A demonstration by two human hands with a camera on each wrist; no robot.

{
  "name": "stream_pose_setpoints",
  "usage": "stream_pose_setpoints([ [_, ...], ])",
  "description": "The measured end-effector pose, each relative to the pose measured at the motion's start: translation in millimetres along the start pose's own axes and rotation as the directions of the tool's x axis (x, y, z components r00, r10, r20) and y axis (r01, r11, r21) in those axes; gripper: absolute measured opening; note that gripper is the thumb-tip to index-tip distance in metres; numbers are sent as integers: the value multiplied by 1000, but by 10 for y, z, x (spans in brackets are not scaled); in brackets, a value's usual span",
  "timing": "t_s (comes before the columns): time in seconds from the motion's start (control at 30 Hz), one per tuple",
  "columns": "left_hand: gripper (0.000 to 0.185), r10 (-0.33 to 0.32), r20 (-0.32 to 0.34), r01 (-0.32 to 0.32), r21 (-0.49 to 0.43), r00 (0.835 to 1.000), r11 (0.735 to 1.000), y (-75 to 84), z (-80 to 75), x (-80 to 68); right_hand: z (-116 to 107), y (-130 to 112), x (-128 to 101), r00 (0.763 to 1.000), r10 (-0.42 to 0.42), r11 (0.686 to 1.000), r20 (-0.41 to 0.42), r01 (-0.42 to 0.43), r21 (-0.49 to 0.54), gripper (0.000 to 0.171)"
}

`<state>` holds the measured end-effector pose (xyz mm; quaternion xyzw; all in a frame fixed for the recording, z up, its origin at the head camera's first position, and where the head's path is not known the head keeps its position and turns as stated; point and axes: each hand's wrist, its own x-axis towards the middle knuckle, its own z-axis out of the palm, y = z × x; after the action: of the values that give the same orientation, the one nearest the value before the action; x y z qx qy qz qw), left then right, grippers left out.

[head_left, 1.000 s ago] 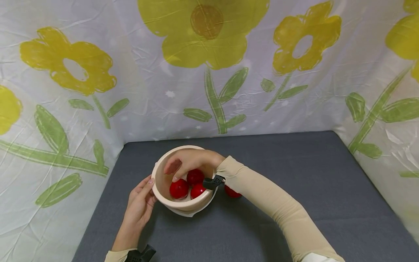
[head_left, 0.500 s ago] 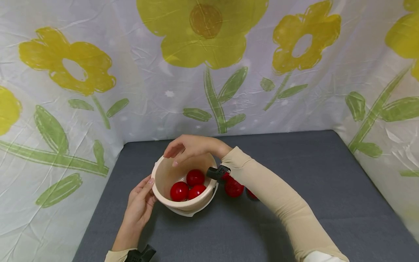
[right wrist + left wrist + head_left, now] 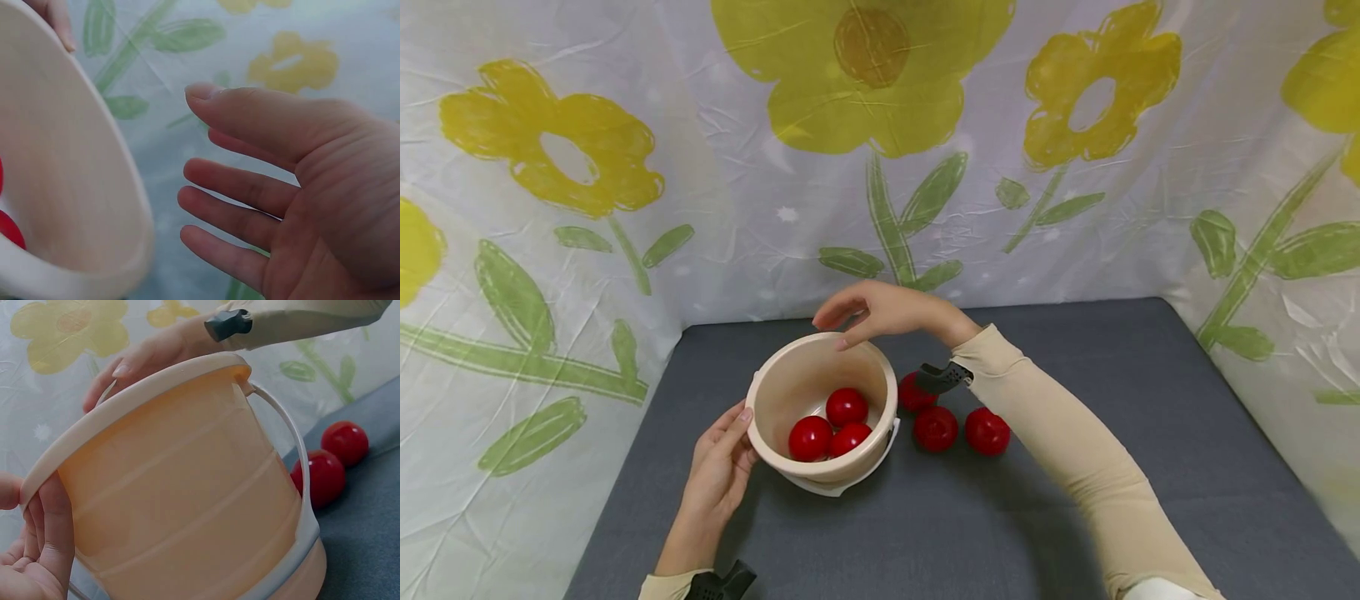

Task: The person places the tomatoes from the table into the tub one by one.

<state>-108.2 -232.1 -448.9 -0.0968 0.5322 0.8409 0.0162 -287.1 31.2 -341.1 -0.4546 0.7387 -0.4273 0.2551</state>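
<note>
A cream bucket [image 3: 797, 379] with a white handle [image 3: 307, 487] stands tilted on the dark grey table. Inside it lie three shiny red apple-like balls, one at the left [image 3: 810, 438], one at the back [image 3: 847, 407] and one at the front right [image 3: 850, 438]. My left hand [image 3: 718, 471] pinches the bucket's left rim, thumb outside the view of its fingers in part. Above the far right rim hovers my right hand [image 3: 891, 315], holding nothing; its fingers [image 3: 240, 184] are loosely extended and apart from the bucket in the right wrist view.
Right of the bucket sit three more red balls: a front one [image 3: 936, 428], a right one [image 3: 987, 432] and a back one [image 3: 916, 393] partly behind the wrist camera [image 3: 943, 377]. A flower-printed cloth [image 3: 730, 250] hangs behind the table [image 3: 1075, 375].
My right hand has risen out of the bucket and moved back and right, uncovering the balls beside it. The left hand keeps its hold on the rim.
</note>
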Motion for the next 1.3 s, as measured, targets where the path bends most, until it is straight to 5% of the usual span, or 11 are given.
stream_pose_setpoints([
  [0.63, 16, -15, -10, 15, 14, 1000, 1000, 0, 7, 8, -211, 267, -641, 985, 97, 995, -143, -92, 45, 51],
  [1.3, 14, -17, -22, 18, 14, 1000, 1000, -5, 7, -2, 165, 1141, -1039, 964, 214, 973, -161, -196, 118, 51],
])
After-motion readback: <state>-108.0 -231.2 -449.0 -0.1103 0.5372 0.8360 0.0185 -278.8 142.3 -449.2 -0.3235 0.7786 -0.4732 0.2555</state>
